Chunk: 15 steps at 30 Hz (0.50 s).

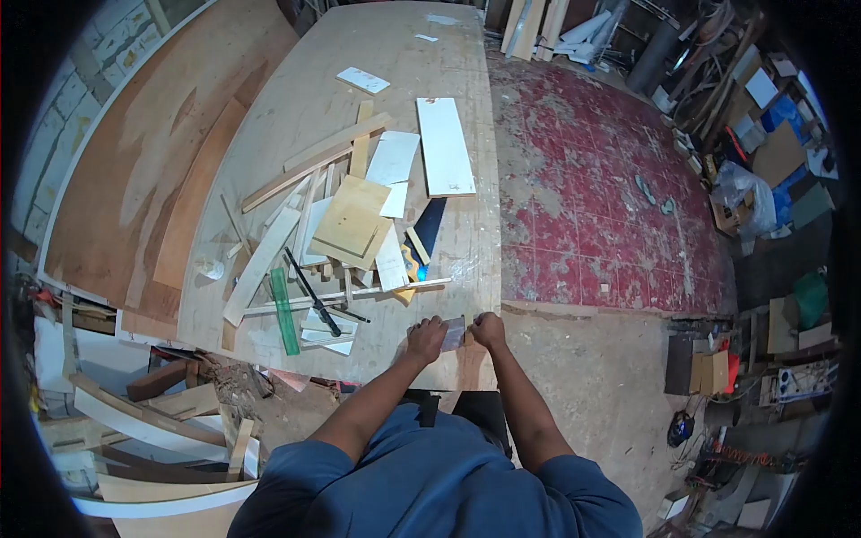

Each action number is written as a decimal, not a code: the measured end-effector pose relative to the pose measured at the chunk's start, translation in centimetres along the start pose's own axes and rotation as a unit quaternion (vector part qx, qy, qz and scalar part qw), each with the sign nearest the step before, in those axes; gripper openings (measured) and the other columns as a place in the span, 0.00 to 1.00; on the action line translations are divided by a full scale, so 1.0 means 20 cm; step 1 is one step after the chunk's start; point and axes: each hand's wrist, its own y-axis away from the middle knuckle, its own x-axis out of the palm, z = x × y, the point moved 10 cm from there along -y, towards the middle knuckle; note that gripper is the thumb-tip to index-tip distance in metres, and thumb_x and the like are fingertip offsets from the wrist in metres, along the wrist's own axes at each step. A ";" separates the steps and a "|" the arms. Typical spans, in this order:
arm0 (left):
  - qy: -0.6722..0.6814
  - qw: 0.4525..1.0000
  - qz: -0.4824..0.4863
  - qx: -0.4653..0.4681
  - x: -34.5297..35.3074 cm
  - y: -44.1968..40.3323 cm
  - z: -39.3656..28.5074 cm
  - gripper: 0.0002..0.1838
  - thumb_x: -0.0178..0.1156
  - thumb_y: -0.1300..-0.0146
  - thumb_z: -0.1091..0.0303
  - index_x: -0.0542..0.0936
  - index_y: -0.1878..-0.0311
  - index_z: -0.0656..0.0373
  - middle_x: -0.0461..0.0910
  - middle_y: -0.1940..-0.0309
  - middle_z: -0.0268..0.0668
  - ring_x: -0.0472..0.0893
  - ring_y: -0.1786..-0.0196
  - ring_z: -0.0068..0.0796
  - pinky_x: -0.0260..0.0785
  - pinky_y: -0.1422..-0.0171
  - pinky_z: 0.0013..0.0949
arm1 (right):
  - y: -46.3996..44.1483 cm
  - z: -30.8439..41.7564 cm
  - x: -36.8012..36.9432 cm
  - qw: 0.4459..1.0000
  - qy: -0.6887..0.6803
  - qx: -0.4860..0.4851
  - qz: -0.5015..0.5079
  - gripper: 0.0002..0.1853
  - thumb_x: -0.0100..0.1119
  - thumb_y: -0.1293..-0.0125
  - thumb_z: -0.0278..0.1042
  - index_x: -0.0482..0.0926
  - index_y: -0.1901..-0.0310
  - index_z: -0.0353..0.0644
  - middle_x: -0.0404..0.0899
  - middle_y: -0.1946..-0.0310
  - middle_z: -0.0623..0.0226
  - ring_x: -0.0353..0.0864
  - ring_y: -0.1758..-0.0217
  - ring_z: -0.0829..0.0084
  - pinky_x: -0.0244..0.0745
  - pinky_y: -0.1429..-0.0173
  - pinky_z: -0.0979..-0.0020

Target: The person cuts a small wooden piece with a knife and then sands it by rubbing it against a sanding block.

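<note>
Both my hands are at the near right corner of the wooden table (pixel 395 309). My left hand (pixel 428 340) is closed over the left end of a small, flat, greyish piece (pixel 454 335), pressing it to the tabletop. At the other end of that piece, my right hand (pixel 488 331) is in a fist beside a thin, light-coloured strip (pixel 468 329). What sits inside its fingers is too small to make out. Ahead of my hands, a handsaw (pixel 415 264) with a yellow handle lies partly under wood offcuts.
A pile of boards and sticks, topped by a square wooden panel (pixel 352 221), covers the table's middle. A white board (pixel 445 148) lies beyond. A green strip (pixel 283 311) and black rod (pixel 311 291) are at left. Scrap wood (pixel 148 412) stands below left.
</note>
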 end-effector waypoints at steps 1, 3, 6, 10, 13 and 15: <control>0.000 1.000 -0.001 -0.008 0.00 -0.01 0.01 0.16 0.56 0.46 0.73 0.76 0.52 0.52 0.71 0.51 0.40 0.75 0.48 0.44 0.70 0.50 0.53 | -0.06 0.03 0.00 1.000 0.001 -0.005 0.006 0.13 0.66 0.51 0.38 0.84 0.68 0.37 0.83 0.65 0.46 0.84 0.59 0.51 0.78 0.51 0.57; -0.013 1.000 0.020 -0.008 0.02 0.00 0.01 0.25 0.66 0.57 0.72 0.75 0.51 0.54 0.71 0.47 0.40 0.74 0.46 0.45 0.70 0.48 0.52 | -0.17 0.06 -0.09 0.996 0.031 0.016 -0.085 0.12 0.66 0.50 0.37 0.84 0.68 0.36 0.83 0.67 0.47 0.84 0.62 0.52 0.79 0.53 0.58; -0.023 1.000 0.003 -0.010 0.05 -0.01 0.02 0.25 0.66 0.57 0.71 0.74 0.51 0.53 0.71 0.47 0.39 0.74 0.46 0.45 0.70 0.48 0.52 | -0.22 0.15 -0.25 0.980 -0.102 -0.040 -0.167 0.11 0.63 0.45 0.36 0.82 0.68 0.36 0.82 0.75 0.55 0.84 0.69 0.61 0.78 0.61 0.63; -0.005 1.000 0.021 -0.014 0.04 -0.02 0.02 0.26 0.66 0.57 0.71 0.74 0.50 0.53 0.71 0.48 0.39 0.74 0.46 0.44 0.70 0.47 0.51 | -0.20 0.17 -0.30 0.967 -0.205 -0.072 -0.135 0.07 0.58 0.39 0.31 0.81 0.67 0.36 0.80 0.76 0.64 0.81 0.73 0.71 0.77 0.66 0.67; 0.003 0.999 -0.034 0.025 -0.04 -0.01 -0.02 0.15 0.54 0.46 0.72 0.76 0.54 0.54 0.72 0.53 0.40 0.76 0.52 0.44 0.71 0.53 0.52 | -0.13 0.11 -0.16 0.889 -0.456 -0.042 -0.014 0.06 0.55 0.36 0.28 0.81 0.66 0.38 0.78 0.75 0.70 0.75 0.75 0.79 0.75 0.69 0.72; 0.021 0.999 -0.033 0.020 -0.06 -0.01 -0.03 0.16 0.56 0.49 0.74 0.76 0.54 0.54 0.72 0.54 0.41 0.76 0.52 0.44 0.71 0.54 0.52 | -0.09 0.06 -0.07 0.854 -0.514 -0.069 0.046 0.04 0.54 0.35 0.27 0.79 0.64 0.39 0.78 0.73 0.69 0.75 0.76 0.79 0.77 0.70 0.72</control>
